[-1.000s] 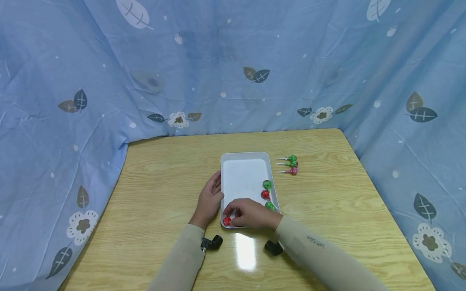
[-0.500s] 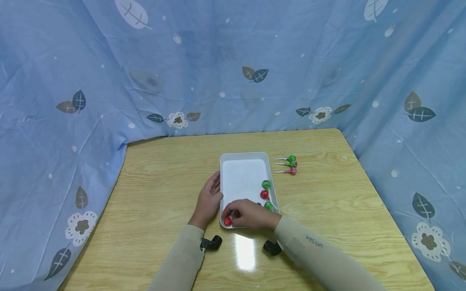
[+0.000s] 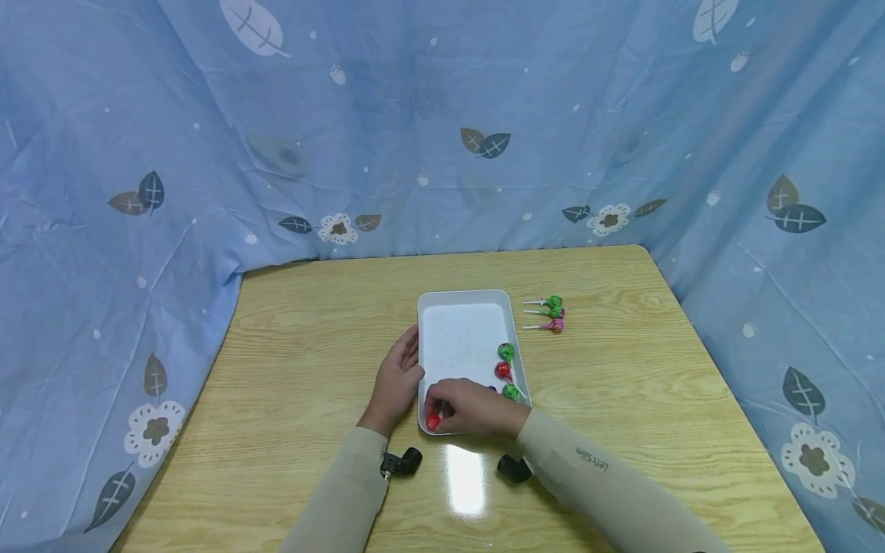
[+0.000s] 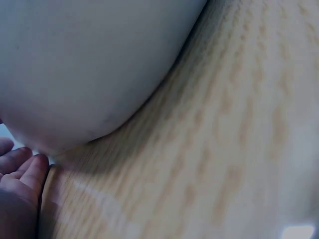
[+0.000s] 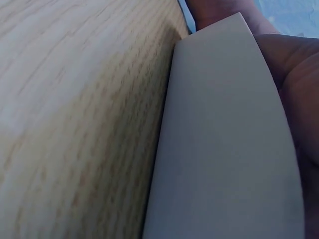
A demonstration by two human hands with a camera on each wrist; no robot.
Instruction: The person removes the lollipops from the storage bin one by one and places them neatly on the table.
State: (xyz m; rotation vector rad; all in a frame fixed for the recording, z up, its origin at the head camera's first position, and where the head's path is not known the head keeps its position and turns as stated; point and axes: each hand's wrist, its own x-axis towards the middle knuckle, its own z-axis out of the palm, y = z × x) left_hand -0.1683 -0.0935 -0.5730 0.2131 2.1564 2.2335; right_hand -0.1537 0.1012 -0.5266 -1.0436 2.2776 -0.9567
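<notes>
Left fingers (image 3: pixel 409 349) extended beside tray (image 3: pixel 459 330), right fingers (image 3: pixel 437 392) pinching red lollipop (image 3: pixel 432 422), head view only

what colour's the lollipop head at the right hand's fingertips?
Red; the lollipop head shows best in the head view.

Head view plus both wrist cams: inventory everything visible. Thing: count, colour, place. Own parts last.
Table: 1, light wood, under everything
Curtain: count unclear, blue with prints, behind and beside table
Tray: 1, white, on table
Green lollipops: 2, green, tray's right side
Red lollipop: 1, red, between those greens
Purple item: 1, purple, in tray, mostly hidden
Corner lollipop: 1, red, tray's near-left corner
Loose lollipops: 3, two mostly green, one pink, right of tray
Wrist devices: 2, black, at wrists
Sleeves: 2, beige, forearms
Left hand: 1, bare, tray's left wall
Right hand: 1, bare, fingers around corner lollipop
</notes>
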